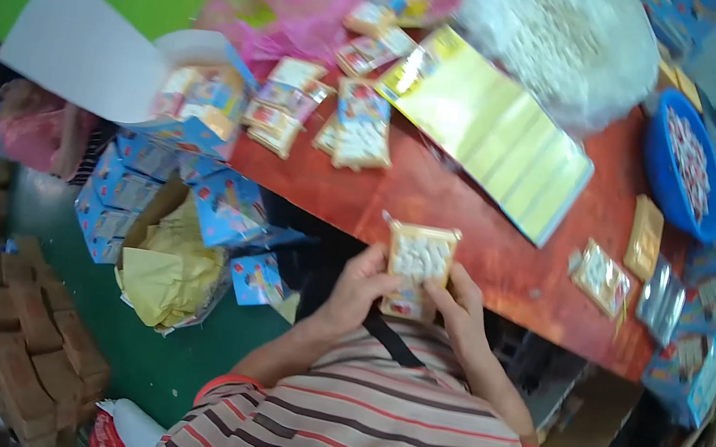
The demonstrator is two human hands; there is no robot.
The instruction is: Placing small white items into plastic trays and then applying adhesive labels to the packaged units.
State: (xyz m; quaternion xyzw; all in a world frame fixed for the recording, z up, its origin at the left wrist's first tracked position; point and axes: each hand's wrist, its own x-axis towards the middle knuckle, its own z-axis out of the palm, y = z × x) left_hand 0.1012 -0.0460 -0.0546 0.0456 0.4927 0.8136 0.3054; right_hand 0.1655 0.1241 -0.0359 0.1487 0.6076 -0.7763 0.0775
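Note:
Between my two hands, just over the near edge of the red table (326,186), is a small flat packet (421,254) with a pale tan border and white pieces showing through its front. My left hand (359,287) grips its left side, thumb on the front. On the right side my right hand (461,307) holds it too, its thumb pressed to the face. Similar packets (365,122) lie in a small group beyond. Nearer the right end rests another packet (602,279) with a tan block (644,237) beside it.
A large clear bag of white pieces (559,45) and a yellow sheet (486,122) cover the far side. At right stands a blue basin (647,166) of small pieces. An open-lidded box (180,132) holds packets at left. Brown cartons (29,349) are stacked on the floor.

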